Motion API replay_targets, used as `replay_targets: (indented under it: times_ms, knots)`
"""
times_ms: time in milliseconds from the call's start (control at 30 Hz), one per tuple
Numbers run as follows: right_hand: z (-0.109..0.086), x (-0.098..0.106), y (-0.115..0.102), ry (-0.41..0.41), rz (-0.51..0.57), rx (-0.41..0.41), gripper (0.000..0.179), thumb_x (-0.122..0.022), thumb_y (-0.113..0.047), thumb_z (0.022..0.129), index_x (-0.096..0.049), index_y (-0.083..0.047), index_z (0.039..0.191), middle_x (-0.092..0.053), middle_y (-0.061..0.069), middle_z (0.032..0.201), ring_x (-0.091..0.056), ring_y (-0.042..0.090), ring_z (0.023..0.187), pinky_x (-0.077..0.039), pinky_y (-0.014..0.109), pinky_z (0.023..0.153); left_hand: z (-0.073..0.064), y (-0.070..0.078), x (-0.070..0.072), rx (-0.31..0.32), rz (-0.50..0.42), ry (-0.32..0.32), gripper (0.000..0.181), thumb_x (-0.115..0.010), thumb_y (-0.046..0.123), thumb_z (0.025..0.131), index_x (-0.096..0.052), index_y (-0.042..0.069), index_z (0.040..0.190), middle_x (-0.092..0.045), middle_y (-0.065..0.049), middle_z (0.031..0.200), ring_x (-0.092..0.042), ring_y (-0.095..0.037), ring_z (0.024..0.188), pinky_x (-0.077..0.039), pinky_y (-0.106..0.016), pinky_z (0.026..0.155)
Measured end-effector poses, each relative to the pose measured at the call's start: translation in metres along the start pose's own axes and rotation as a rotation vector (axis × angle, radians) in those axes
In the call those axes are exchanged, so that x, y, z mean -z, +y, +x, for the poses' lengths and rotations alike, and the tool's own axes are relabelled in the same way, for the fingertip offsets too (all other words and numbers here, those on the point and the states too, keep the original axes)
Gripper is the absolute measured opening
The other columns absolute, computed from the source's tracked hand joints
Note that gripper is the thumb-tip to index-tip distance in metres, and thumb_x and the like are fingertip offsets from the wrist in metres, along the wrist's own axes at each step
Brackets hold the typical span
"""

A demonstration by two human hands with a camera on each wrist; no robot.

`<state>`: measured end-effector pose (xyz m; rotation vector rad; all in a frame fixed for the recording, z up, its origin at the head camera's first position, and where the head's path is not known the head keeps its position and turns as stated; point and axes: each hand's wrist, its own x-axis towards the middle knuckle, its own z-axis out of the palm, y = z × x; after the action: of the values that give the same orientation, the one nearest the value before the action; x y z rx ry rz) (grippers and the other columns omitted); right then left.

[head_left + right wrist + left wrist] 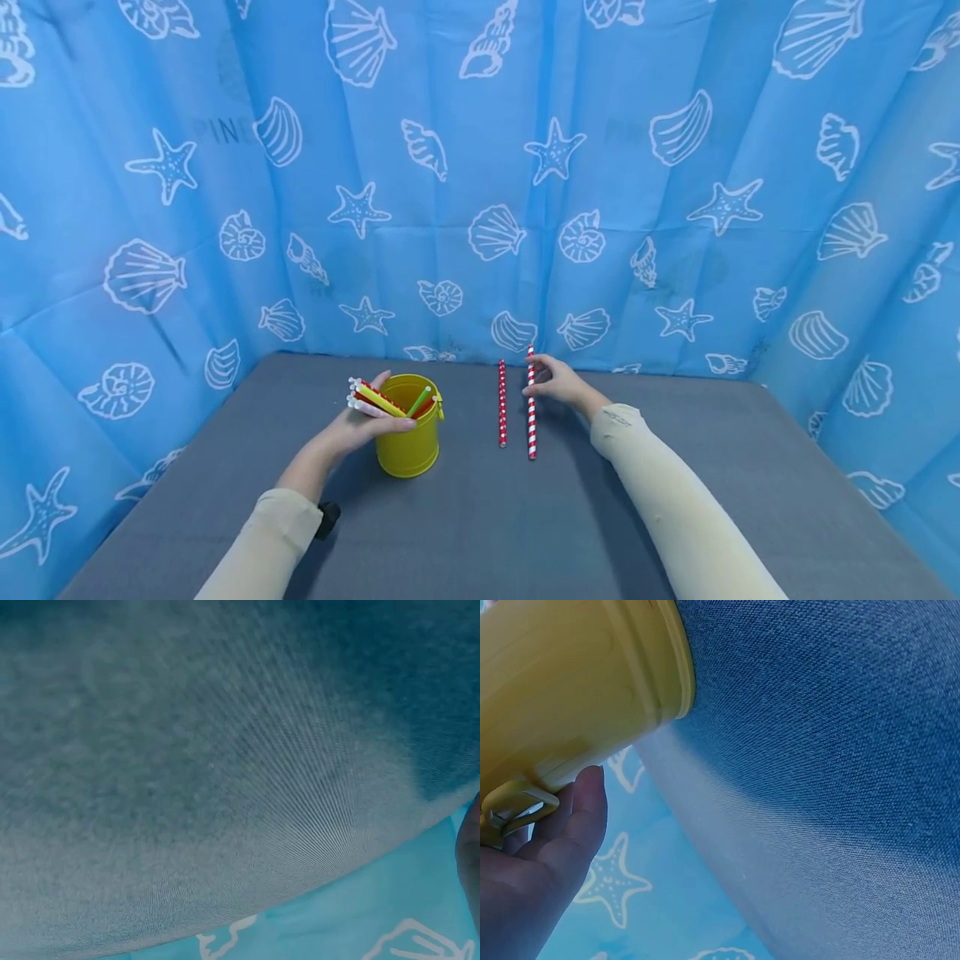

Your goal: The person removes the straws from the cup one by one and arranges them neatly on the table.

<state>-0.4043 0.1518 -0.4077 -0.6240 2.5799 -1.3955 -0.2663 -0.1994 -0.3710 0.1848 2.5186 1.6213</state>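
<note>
A yellow bucket (407, 446) stands upright on the table at left of centre, with several colored straws (382, 400) leaning out of its mouth. My left hand (351, 432) holds the bucket's left side, its thumb at the front near the rim. The left wrist view shows fingers beside the bucket's handle bracket (517, 806). To the right, my right hand (561, 385) pinches a red-and-white striped straw (532, 429) with thumb and fingers. Left of that straw lies a red straw with white dots (502, 408), roughly parallel. Only a sliver of my right hand appears in the right wrist view.
A grey cloth-covered table (465, 533) spans the work area. Behind it and along both sides hangs a blue curtain (480, 167) with white shells and starfish, meeting the table's back edge just beyond the straws.
</note>
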Motion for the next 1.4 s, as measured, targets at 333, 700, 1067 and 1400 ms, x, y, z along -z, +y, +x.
replay_targets:
  times_ms: [333, 700, 1067, 1400]
  knots:
    - [0.013, -0.007, 0.011, -0.039, -0.15, -0.118, 0.064, -0.078, -0.019, 0.084, -0.05, 0.003, 0.137, -0.056, 0.015, 0.11, -0.053, 0.028, 0.099, -0.048, 0.04, 0.082, -0.002, 0.002, -0.001, -0.015, -0.008, 0.004, 0.102, -0.077, 0.026, 0.082, -0.008, 0.006, 0.155, -0.024, -0.025, 0.15, -0.029, -0.042, 0.134, -0.02, -0.064, 0.11]
    - [0.005, -0.01, 0.012, -0.101, -0.231, -0.145, 0.07, -0.074, -0.02, 0.088, -0.04, 0.004, 0.144, -0.051, 0.009, 0.092, -0.048, 0.019, 0.08, -0.042, 0.031, 0.07, -0.003, -0.002, -0.004, -0.001, -0.029, -0.005, 0.101, -0.077, 0.025, 0.082, -0.009, 0.007, 0.155, -0.023, -0.025, 0.15, -0.026, -0.043, 0.135, -0.019, -0.065, 0.109]
    - [-0.026, -0.005, -0.008, -0.286, -0.319, -0.213, 0.092, -0.074, -0.031, 0.087, -0.018, -0.003, 0.154, -0.023, 0.029, 0.154, -0.027, 0.044, 0.139, -0.034, 0.054, 0.106, -0.002, 0.003, 0.0, -0.002, -0.001, -0.009, 0.103, -0.076, 0.027, 0.083, -0.006, 0.009, 0.155, -0.02, -0.024, 0.152, -0.022, -0.043, 0.137, -0.018, -0.066, 0.109]
    - [-0.021, -0.011, -0.007, -0.242, -0.406, -0.288, 0.091, -0.075, -0.039, 0.085, -0.025, -0.008, 0.154, -0.029, 0.025, 0.153, -0.024, 0.041, 0.141, -0.024, 0.053, 0.113, -0.004, 0.005, 0.001, 0.009, -0.006, -0.023, 0.102, -0.075, 0.027, 0.084, -0.005, 0.009, 0.156, -0.018, -0.023, 0.152, -0.019, -0.043, 0.138, -0.016, -0.066, 0.11]
